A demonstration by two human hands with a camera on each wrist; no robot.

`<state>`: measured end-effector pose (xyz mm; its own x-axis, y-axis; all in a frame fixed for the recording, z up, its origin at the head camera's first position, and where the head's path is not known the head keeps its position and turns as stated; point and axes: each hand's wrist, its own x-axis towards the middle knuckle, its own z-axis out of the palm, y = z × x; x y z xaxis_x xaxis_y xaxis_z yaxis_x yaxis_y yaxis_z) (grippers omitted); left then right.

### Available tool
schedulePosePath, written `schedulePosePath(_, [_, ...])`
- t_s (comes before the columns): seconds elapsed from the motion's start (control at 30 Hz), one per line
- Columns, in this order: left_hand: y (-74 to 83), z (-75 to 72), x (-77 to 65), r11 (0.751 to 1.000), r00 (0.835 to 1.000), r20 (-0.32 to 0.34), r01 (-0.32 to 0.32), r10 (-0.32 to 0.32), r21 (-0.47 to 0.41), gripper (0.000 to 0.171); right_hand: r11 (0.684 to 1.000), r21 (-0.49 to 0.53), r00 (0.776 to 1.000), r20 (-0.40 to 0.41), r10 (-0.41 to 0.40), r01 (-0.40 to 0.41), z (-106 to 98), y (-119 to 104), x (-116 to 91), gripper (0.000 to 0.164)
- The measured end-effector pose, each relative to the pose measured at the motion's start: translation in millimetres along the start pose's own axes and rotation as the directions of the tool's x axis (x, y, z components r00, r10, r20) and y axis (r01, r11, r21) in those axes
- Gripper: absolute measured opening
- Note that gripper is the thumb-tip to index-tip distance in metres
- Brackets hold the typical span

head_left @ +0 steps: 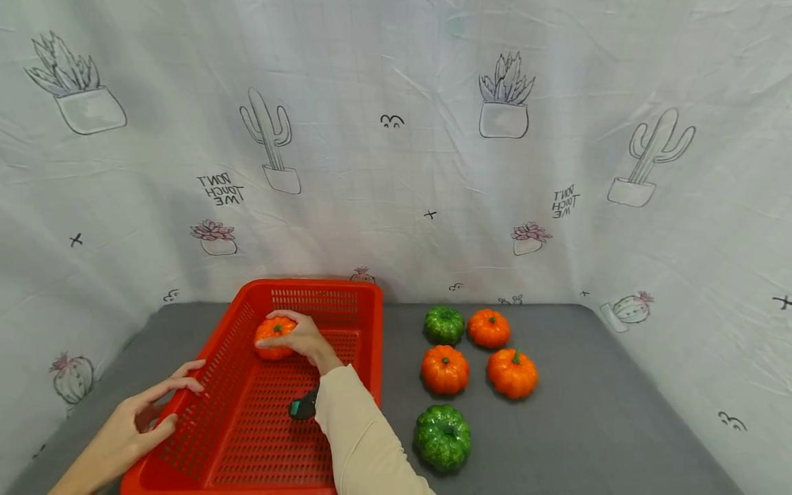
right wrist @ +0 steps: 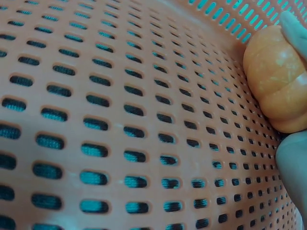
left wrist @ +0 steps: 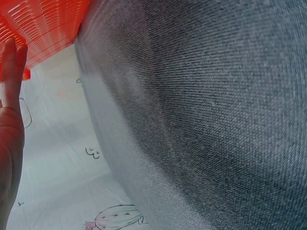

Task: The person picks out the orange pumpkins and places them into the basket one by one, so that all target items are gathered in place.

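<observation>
On a grey table point(head_left: 588, 426), the left hand point(head_left: 133, 423) rests, fingers loose, on a red basket point(head_left: 372, 330)'s left rim; inside, toward the far end, the right hand point(head_left: 303, 337) grips an orange pumpkin point(head_left: 266, 331); outside, rightward, sit five other pumpkins point(head_left: 445, 371).

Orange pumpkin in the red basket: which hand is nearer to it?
Right: the right hand holds the orange pumpkin inside the red basket, while the left hand is apart from it, at the basket's left rim.
</observation>
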<state>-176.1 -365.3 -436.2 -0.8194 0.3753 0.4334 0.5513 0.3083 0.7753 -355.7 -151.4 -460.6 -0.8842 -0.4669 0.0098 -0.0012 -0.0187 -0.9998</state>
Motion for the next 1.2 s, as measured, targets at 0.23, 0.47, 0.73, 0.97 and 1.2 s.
schedulePosePath(0.23, [1.8,3.2,4.8,1.0,1.0,0.008,0.023,-0.023,-0.008,0.043,0.999,-0.025,0.999,-0.004,0.038,-0.038,-6,-1,-2,0.046])
schedulePosePath(0.47, [-0.5,-6.4,-3.5,0.993,0.998,-0.034,0.055,-0.052,0.1,0.044,0.999,-0.046,0.998,0.054,0.019,-0.016,3,-5,2,0.053])
schedulePosePath(0.73, [-3.7,-4.4,-2.6,0.995,1.0,-0.015,0.006,-0.005,0.099,0.041,0.995,-0.101,1.0,-0.008,0.016,-0.017,2,-4,1,0.05])
schedulePosePath(0.97, [-5.7,-2.4,-2.6,1.0,1.0,0.0,0.014,-0.014,-0.004,0.042,0.99,-0.14,0.999,-0.035,0.006,-0.011,0,-5,0,0.051])
schedulePosePath(1.2, [-4.5,0.0,-2.7,0.999,0.999,-0.004,0.033,-0.033,0.029,0.04,0.995,-0.101,0.999,0.032,0.008,-0.004,-5,-9,-6,0.054])
